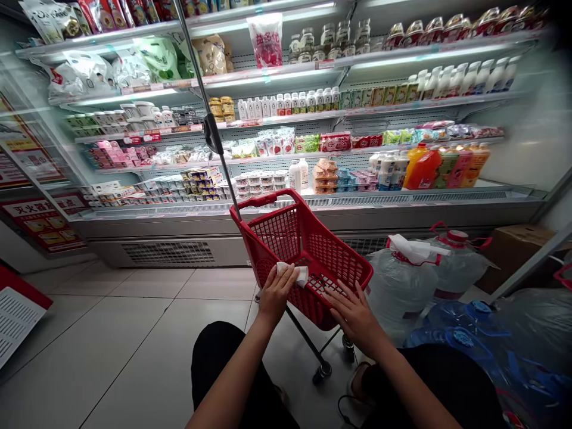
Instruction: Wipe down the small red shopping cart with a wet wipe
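White cloth: here it is, the small folded white cloth (302, 276), right at the near-left side of the red basket (320, 228), its longer run going left to right and dipping a little to our right.
Left hand: our left hand (280, 292) has it, fingers laid long over the cloth, one end poking out on each side; we hold it against the basket's rim.
Right hand: our right hand (357, 316) grips nothing, fingers spread and loose, resting at the near end of the basket.
Who is nearer: the left, no contest, with the cloth under its fingers; from our right hand, the cloth lies leftward and a bit farther off.
Basket line: the long axis slants from the handle end, far left, toward us and to the right, so our left hand sits along the near-left side and our right hand at the near corner.
Under the basket: dark legs and wheels (322, 373) on the tiled floor (134, 333), our knees either side.
Around us: a long metal pole (223, 161) rises at the handle end, the chilled shelves (286, 122) stretch behind, and big clear water jugs (399, 286) crowd our right.
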Tool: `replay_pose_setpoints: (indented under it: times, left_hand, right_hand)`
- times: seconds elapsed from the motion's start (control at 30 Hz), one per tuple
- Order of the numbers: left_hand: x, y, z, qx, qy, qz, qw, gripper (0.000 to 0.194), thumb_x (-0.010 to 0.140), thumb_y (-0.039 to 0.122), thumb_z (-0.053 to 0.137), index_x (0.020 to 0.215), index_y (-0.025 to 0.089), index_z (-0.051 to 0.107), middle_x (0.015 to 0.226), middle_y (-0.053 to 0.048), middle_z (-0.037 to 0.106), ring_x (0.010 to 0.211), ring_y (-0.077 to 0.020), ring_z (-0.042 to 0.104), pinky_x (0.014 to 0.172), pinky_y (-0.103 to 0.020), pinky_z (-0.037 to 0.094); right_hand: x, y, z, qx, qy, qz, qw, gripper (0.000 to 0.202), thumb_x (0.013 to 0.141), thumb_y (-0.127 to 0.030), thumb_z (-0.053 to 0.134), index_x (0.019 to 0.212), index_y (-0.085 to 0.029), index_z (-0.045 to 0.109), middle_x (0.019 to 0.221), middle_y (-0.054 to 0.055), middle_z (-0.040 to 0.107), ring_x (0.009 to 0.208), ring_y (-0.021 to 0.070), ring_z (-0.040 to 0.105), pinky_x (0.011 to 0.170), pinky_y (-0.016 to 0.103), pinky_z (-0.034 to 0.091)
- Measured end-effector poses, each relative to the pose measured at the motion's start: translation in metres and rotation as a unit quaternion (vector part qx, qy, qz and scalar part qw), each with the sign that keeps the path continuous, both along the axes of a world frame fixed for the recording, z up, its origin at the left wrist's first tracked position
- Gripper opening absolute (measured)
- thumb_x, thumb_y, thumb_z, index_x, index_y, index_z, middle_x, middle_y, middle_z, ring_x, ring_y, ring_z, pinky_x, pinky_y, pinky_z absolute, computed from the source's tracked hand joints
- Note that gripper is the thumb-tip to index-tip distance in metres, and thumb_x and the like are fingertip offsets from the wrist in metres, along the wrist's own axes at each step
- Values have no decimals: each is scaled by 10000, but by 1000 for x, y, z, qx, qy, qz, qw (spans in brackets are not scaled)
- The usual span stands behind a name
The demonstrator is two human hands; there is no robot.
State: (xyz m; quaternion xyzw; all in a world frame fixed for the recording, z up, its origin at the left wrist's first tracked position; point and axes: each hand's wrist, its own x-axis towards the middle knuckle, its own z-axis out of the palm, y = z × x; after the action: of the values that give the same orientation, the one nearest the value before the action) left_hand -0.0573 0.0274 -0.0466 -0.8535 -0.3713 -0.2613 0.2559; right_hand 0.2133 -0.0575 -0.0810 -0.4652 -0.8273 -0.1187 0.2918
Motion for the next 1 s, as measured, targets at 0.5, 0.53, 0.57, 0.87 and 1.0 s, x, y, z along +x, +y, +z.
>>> replay_pose_setpoints:
  times: [0.5,0.53,0.57,0.87,1.0]
  left_hand:
    - [-15,37,21,3,45,0,999,517,1008,127,449,1511,212,526,1518,-66,596,1416,-202,547,1282,-452,321]
    - [-19,44,26,1,43,5,999,503,1001,120,455,1486,207,552,1492,-73,620,1397,-212,566,1278,-466,327]
    - [-21,49,30,-1,43,7,999,482,998,116,457,1455,204,580,1460,-73,646,1376,-214,584,1279,-468,328]
    - [-5,40,24,8,40,5,999,453,1014,113,432,1431,175,600,1450,-83,650,1391,-235,569,1287,-465,323]
    - [-10,26,19,22,62,-11,998,563,1017,118,434,1575,194,445,1597,-64,509,1489,-231,461,1294,-462,309]
  right_hand:
    - [-52,0,-3,29,1,-164,986,884,1023,-626,442,1688,-154,102,1716,143,270,1537,390,303,1247,584,285]
    - [-49,1,-3,29,-3,-163,986,877,1025,-617,446,1688,-157,104,1708,138,293,1545,389,288,1250,587,279]
    - [-46,2,-2,30,-6,-163,986,868,1028,-608,449,1689,-163,106,1700,131,315,1552,387,273,1252,590,274]
    - [-13,9,-2,34,-12,-182,983,819,1030,-621,435,1682,-202,172,1701,101,320,1576,374,218,1265,592,244]
    - [-17,12,0,35,6,-189,981,864,1036,-637,393,1684,-140,110,1719,153,256,1575,361,229,1261,571,258]
